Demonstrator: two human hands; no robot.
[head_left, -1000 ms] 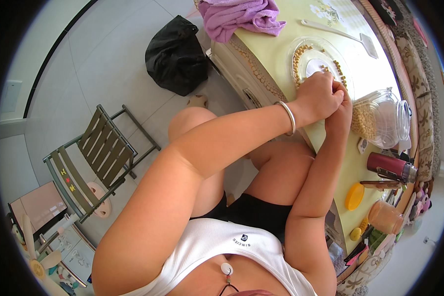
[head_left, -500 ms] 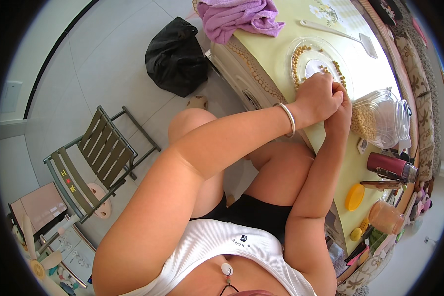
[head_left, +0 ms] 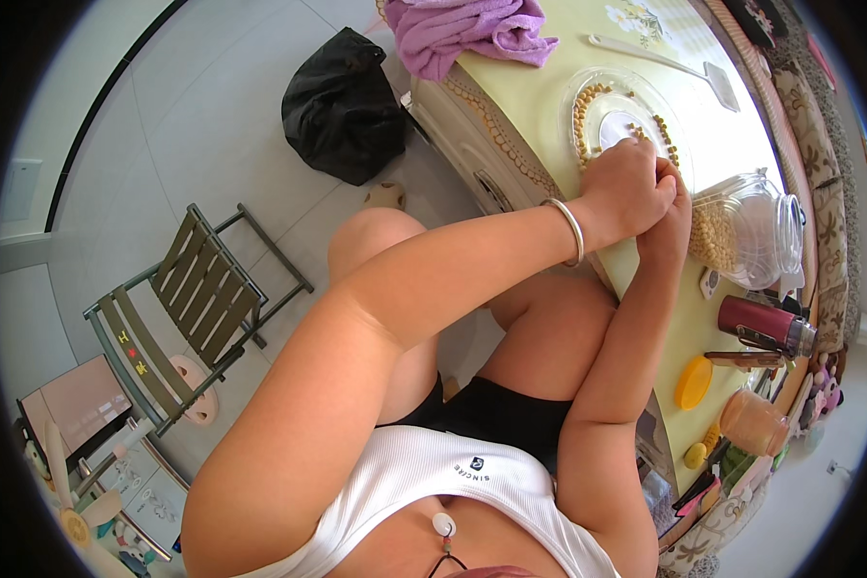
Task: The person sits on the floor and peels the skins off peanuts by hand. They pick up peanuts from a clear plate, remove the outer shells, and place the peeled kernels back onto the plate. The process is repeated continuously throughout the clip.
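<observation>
The left hand (head_left: pixel 622 190) and right hand (head_left: pixel 667 220) meet, curled together, whether gripping anything impossible to tell! Beans (head_left: pixel 580 118) line the clear plate (head_left: pixel 615 127) just beyond them; a jar (head_left: pixel 756 231) sits close right.

Obstacle just beside right hand (head_left: pixel 667 220): jar (head_left: pixel 742 233)

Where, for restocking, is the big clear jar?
In the head view, the big clear jar is at right on the table, beside the right hand, near the maroon flask.
</observation>
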